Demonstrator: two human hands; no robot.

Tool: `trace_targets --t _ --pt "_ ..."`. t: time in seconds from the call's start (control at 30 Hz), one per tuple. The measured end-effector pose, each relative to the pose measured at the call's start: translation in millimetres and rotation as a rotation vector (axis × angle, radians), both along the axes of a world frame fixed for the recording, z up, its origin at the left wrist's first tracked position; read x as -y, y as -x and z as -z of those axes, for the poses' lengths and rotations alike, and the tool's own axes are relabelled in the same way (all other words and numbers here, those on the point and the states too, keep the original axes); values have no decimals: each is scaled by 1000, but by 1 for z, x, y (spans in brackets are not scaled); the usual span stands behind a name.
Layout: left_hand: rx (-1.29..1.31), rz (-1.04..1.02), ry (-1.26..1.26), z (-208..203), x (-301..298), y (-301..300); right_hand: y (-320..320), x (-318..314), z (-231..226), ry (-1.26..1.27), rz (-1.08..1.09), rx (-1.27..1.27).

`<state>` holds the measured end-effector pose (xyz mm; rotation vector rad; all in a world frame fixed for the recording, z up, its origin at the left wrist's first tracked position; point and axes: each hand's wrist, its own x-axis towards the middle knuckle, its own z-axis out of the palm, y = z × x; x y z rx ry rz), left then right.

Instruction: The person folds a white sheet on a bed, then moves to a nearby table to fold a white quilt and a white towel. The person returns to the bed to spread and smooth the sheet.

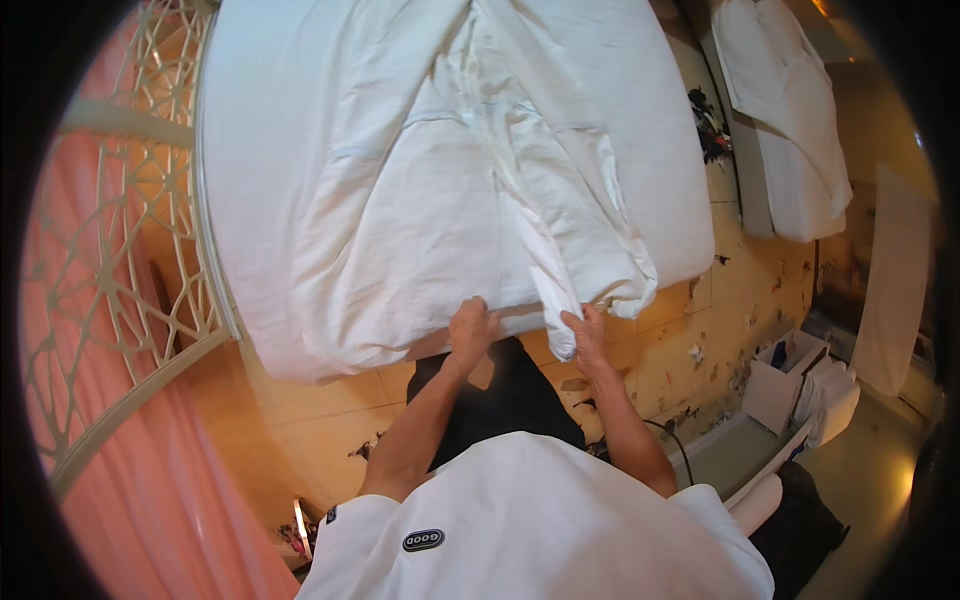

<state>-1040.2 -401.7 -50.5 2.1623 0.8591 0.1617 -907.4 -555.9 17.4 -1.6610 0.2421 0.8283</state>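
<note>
A large white fabric cover (420, 210), like a duvet cover, lies creased over the bed (255, 180) in front of me. Its near edge hangs at the foot of the bed. My left hand (472, 330) is closed on this edge, near the middle. To its right, my right hand (590, 335) pinches a narrow folded strip of the same cover that runs down from the bed's centre. The strip's loose end dangles just left of my right fingers. Folds hide part of the fingertips on both hands.
At left stands a cream lattice screen (180, 225) with a pink curtain (130, 440) behind it. Another white-covered bed (800, 180) is at the far right. Lower right, a white box (775, 390) stands beside folded white towels (828, 400). Dark debris (712, 125) lies between the beds.
</note>
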Motion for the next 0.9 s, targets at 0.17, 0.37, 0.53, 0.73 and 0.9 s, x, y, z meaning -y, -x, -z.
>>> trace_targets --t 0.17,0.37,0.53,0.73,0.9 --pt "116 -1108 1379 13 25 -4 -19 41 46 24 124 -272" --pt "601 -1303 1390 36 4 -1 -57 79 97 -27 382 -639" --pt "513 -1221 788 17 -9 -2 -65 86 135 -35 590 -530" --pt "526 -1344 778 -29 -18 -20 -79 65 115 -190 699 -347" --pt "381 -1282 658 -39 -9 -16 -94 65 120 -438 551 -508"
